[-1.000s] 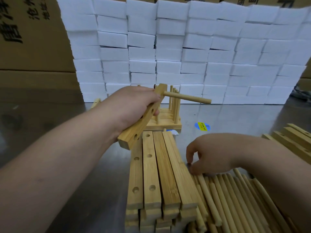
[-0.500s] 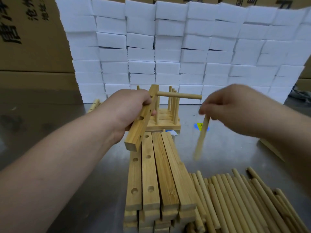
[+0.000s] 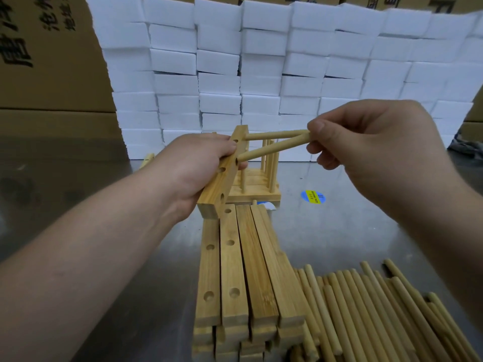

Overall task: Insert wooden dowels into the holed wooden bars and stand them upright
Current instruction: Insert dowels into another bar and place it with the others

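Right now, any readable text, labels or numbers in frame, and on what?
"地址", probably "沧州": sideways black print on the left cardboard box; larger characters cropped.
Top-right cardboard boxes: characters cut off, unreadable.
Blue-yellow sticker on the metal table: too small to read.
White blocks, wooden bars, dowels: no text.

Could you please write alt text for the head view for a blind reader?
The left hand holds a holed bar with one dowel in it, while the right hand pinches a second dowel, tip at the next hole. Spare bars and loose dowels lie on the table.
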The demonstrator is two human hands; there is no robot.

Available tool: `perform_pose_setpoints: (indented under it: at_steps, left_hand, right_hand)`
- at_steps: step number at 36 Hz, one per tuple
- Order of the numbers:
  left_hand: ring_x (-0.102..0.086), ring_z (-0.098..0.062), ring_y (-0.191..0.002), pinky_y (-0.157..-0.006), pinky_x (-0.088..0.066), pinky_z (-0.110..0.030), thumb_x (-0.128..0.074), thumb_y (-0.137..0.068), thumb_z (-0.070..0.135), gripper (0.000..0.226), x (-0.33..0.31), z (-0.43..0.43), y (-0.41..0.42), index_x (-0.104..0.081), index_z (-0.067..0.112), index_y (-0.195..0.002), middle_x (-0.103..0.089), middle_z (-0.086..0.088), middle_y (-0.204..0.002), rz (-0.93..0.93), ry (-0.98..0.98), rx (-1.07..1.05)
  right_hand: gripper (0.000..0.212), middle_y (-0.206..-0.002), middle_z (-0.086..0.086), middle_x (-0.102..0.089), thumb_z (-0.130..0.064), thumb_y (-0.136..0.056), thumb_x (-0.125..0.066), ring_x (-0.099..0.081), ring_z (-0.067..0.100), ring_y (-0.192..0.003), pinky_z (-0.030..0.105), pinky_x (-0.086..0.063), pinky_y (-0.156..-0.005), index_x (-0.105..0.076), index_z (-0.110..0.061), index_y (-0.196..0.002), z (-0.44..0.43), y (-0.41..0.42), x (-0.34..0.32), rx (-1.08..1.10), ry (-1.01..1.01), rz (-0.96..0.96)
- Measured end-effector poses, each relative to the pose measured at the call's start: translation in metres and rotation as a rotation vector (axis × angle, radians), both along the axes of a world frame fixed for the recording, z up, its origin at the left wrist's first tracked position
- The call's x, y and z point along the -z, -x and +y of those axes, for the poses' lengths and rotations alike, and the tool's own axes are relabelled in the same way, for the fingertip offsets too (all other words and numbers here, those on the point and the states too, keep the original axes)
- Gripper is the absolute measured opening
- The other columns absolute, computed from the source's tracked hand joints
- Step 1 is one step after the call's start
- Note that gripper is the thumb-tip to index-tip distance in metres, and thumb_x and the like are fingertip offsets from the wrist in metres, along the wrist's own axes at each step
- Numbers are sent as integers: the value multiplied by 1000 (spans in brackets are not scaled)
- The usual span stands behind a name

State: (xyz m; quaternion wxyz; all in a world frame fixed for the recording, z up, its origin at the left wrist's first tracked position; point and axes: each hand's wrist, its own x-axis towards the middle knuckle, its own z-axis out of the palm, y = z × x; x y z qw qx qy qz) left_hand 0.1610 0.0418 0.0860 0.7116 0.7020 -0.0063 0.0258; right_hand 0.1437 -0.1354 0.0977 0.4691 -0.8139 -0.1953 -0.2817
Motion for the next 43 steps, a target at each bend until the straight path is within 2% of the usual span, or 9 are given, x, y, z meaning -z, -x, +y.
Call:
perform_pose_setpoints:
  at_steps: [10, 15, 20, 25, 30, 34, 36, 40, 43]
  left_hand:
    - [-54, -7, -37, -36, -39, -13, -47, -92, 10, 23, -3, -1, 3, -68, 4, -84, -67, -1, -56, -25, 4, -46]
    - [-53, -6, -37, -36, -39, -13, -47, -92, 10, 23, -4, -2, 4, -67, 3, -85, -65, -2, -55, -30, 8, -49]
    - [-49, -10, -36, -37, -40, -12, -48, -90, 10, 31, -2, -4, 7, -65, 13, -64, -60, -2, -53, -55, -9, -31]
    - [-48, -10, -37, -39, -40, -12, -50, -90, 11, 16, -2, -5, 8, -64, 16, -85, -57, -8, -66, -59, -19, -5]
    - [-51, -10, -38, -39, -42, -13, -51, -90, 13, 22, -2, -4, 10, -62, 18, -72, -57, -2, -54, -71, -29, 5]
    - [-52, -10, -39, -39, -42, -14, -53, -89, 15, 20, -2, -7, 11, -66, 17, -74, -57, -1, -52, -82, -33, 1]
    - [-52, -11, -39, -39, -42, -16, -53, -89, 16, 20, -1, -7, 11, -65, 18, -73, -56, -1, -53, -87, -36, -13]
    - [-48, -9, -37, -38, -40, -14, -50, -91, 14, 17, -1, -9, 15, -61, 18, -79, -52, -1, -52, -116, -31, 6]
    - [-48, -6, -34, -37, -40, -14, -48, -92, 13, 26, -1, -11, 17, -60, 18, -69, -52, 3, -45, -131, -23, 25]
  right_hand:
    - [20, -67, -11, -66, -24, -82, -55, -59, 12, -53, 25, -48, -53, -64, -30, -66, 1, -2, 6, -21, 155, 63]
    - [24, -55, -10, -55, -31, -83, -45, -47, 8, -46, 14, -36, -41, -58, -44, -69, 4, -2, 12, -61, 270, 67]
    - [16, -65, -24, -58, -40, -82, -50, -52, -4, -59, 13, -38, -52, -53, -48, -69, 7, -4, 17, -84, 336, 37]
    - [12, -77, -17, -59, -30, -88, -54, -52, 1, -70, 17, -39, -58, -66, -30, -83, 7, -3, 18, -76, 378, -44]
    - [19, -68, -29, -57, -38, -82, -52, -51, -11, -71, 6, -36, -58, -65, -39, -96, 2, -8, 18, -60, 433, -27]
    - [16, -70, -3, -63, -33, -88, -54, -53, 7, -72, 30, -48, -64, -68, -36, -94, 2, -6, 19, -24, 451, -102]
    - [19, -70, 2, -62, -30, -89, -52, -51, 12, -73, 37, -49, -63, -70, -22, -89, 4, -5, 21, -1, 491, -150]
    - [15, -75, -8, -60, -27, -90, -56, -52, 7, -71, 22, -43, -57, -71, -29, -91, 7, -5, 23, -18, 433, -126]
    - [14, -63, -15, -56, -27, -88, -56, -50, -2, -58, 13, -38, -54, -68, -33, -82, 8, -4, 26, -45, 374, -73]
